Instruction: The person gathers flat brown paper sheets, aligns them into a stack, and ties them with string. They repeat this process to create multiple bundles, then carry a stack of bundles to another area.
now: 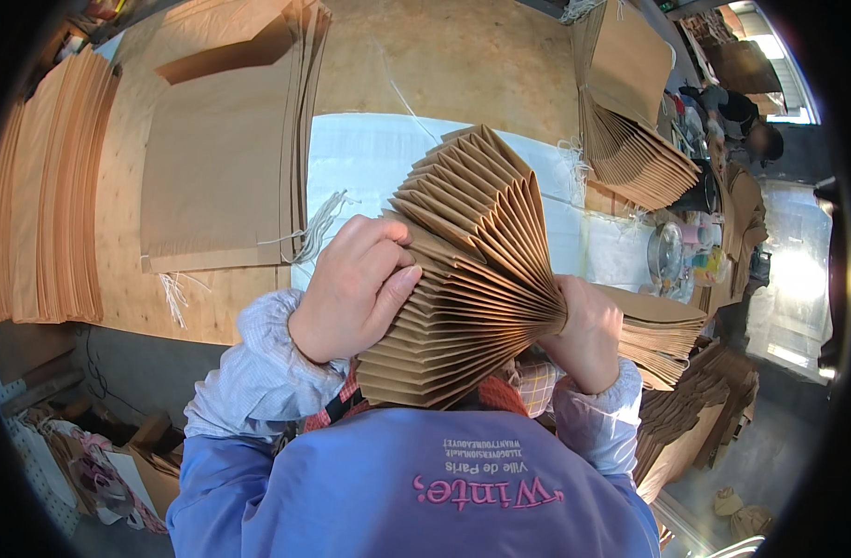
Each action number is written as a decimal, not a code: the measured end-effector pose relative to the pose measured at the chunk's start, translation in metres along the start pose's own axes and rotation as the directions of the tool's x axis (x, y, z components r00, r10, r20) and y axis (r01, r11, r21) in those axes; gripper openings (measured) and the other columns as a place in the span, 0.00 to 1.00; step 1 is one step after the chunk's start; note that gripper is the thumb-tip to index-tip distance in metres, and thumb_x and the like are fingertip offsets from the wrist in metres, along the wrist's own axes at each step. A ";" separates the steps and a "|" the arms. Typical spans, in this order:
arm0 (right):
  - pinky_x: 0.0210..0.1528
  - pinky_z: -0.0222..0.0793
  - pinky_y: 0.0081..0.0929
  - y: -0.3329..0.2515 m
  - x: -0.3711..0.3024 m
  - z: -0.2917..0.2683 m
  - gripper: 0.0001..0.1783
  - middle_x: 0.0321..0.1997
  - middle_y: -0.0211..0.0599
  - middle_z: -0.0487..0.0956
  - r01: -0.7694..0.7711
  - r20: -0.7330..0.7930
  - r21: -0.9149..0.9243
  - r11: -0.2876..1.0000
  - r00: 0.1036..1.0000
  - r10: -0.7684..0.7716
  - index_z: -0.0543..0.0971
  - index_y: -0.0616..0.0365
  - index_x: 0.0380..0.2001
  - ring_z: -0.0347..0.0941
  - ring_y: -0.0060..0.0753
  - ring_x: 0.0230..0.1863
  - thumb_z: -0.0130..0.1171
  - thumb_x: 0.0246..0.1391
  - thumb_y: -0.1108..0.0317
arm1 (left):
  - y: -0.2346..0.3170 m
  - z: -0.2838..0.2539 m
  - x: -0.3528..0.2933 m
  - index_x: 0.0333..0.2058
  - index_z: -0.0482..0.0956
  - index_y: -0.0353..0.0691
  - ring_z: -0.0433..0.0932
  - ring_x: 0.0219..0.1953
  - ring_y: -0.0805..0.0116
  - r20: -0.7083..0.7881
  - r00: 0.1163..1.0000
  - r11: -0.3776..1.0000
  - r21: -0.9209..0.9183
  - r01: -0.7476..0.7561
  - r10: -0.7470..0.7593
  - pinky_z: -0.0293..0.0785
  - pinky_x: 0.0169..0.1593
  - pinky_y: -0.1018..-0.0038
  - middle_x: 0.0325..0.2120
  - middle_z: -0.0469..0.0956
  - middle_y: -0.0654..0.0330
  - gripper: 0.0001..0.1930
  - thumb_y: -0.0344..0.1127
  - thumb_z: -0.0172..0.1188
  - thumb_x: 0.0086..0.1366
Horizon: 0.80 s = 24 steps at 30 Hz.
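Observation:
A thick fan of pleated brown kraft paper (453, 288) spreads in front of my chest, its folds wide apart on the left and squeezed together on the right. My right hand (584, 330) is wrapped round the narrow, gathered end. On the opposite side my left hand (360, 284) has its fingers curled, with thumb and fingertips pinching the outer pleats at the wide edge. Part of what the left fingers hold is hidden behind them. White strings (319, 232) lie on the table just beyond my left hand.
Flat brown paper sheets (221, 177) lie on the wooden table at left, beside upright folded stacks (58, 186). More pleated paper (635, 139) sits at the far right, and another bundle (653, 335) is beside my right hand. A person (737, 116) is in the right background.

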State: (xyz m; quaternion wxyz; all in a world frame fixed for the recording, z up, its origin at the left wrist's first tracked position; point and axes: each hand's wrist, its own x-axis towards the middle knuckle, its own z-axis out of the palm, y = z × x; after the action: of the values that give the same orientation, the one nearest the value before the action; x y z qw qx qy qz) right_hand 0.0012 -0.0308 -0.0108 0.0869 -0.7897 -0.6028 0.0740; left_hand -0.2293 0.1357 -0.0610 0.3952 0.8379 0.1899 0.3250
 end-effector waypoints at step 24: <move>0.28 0.70 0.38 0.008 -0.001 0.003 0.24 0.28 0.40 0.77 0.052 -0.030 -0.003 0.999 0.998 -0.052 0.77 0.59 0.36 0.76 0.47 0.28 0.71 0.38 0.56 | -0.019 0.003 0.037 0.30 0.72 0.33 0.71 0.34 0.54 0.103 0.994 0.996 -0.078 0.034 -0.026 0.69 0.41 0.62 0.35 0.76 0.51 0.08 0.32 0.54 0.64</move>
State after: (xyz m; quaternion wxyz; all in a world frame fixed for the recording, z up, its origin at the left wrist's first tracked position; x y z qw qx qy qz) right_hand 0.0074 -0.0334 -0.0156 0.0970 -0.7749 -0.6217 0.0590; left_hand -0.2016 0.1666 -0.0625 0.4423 0.8341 0.1688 0.2832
